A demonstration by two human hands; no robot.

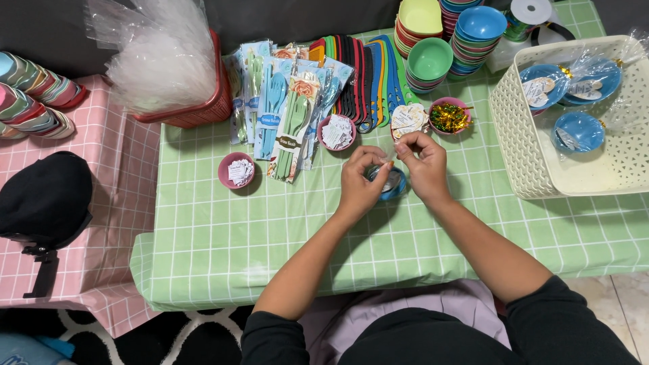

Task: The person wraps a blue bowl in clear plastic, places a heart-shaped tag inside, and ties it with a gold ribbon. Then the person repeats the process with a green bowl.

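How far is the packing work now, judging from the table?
Done: three wrapped blue bowls lie in the white basket. In hand: the left hand and right hand pinch clear wrap over another blue bowl on the green table. Left: tall stacks of unwrapped bowls, packets of utensils and a row of combs.

Black long sleeves are being worn, pushed up so that both forearms are being left bare. A pale lilac garment is being worn over the lap. No rings or watch are being shown on the left hand or right hand.
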